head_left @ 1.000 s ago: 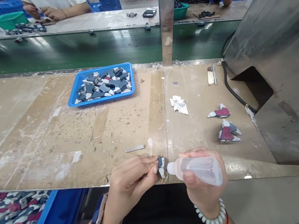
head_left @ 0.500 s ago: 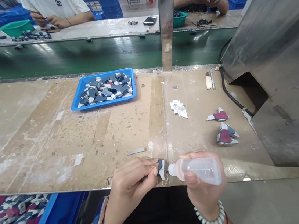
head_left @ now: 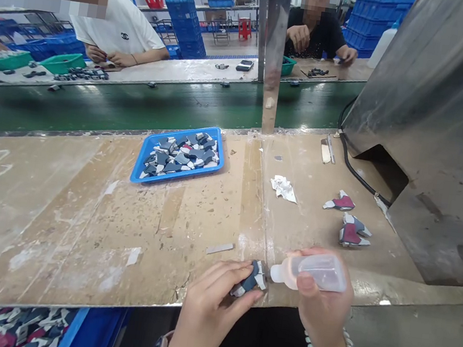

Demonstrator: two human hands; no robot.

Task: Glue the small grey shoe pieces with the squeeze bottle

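My left hand (head_left: 220,298) is closed round a small dark grey and white moulded piece (head_left: 249,281), held between thumb and fingers at the table's front edge. My right hand (head_left: 325,301) grips a translucent squeeze bottle (head_left: 323,271) lying on its side in the fingers. The bottle's white nozzle end (head_left: 278,273) points left at the piece, close to its white part; whether the tip touches cannot be made out. Just beyond my left hand lies a flat metal strip (head_left: 220,248). Maroon, grey and white pieces (head_left: 352,233) rest on the table to the right.
A blue tray (head_left: 135,168) heaped with grey and white pieces stands at the back. Crumpled white paper (head_left: 284,188) lies mid-table. A metal housing (head_left: 443,140) with a black cable borders the right. Across the green conveyor (head_left: 181,100), co-workers sit. Below left, a blue bin (head_left: 73,335) holds more pieces.
The camera view has tilted up and shifted left. In my left hand the piece has turned, and more of its dark grey body shows. The bottle stays in my right hand, nozzle toward the piece.
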